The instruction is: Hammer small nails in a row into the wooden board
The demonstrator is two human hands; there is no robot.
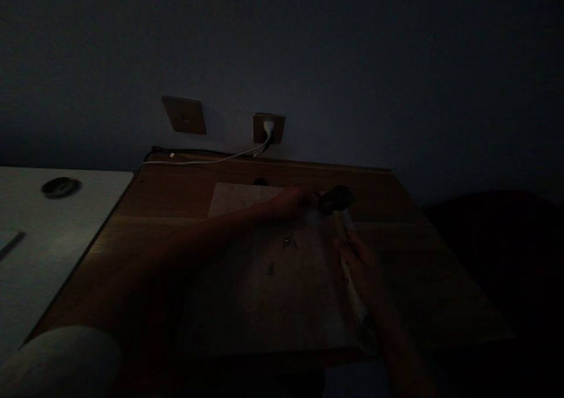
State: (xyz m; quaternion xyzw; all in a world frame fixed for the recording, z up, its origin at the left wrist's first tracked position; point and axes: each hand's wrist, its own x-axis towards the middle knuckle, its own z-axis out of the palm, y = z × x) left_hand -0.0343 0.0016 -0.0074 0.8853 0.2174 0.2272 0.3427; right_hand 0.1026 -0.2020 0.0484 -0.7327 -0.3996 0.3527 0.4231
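Note:
My right hand [359, 260] is wrapped round the pale handle of a hammer [337, 200]. Its dark head is up by the far right corner of a flat board [273, 316], close to the fingers of my left hand [291, 203]. Those left fingers look pinched together over the board's far edge; in the dim light I cannot make out what is between them. A few small shiny pieces [288, 242] lie on the board between my hands, and a small dark mark or piece [270, 268] is nearer to me.
The board lies on a wooden table [167, 233] against a wall. A white cable [211, 161] runs along the back to a plug in the wall socket [269, 128]. To the left, a white surface [83, 228] carries a round dark object [60, 187]. A small dark round spot [261, 182] is behind the board.

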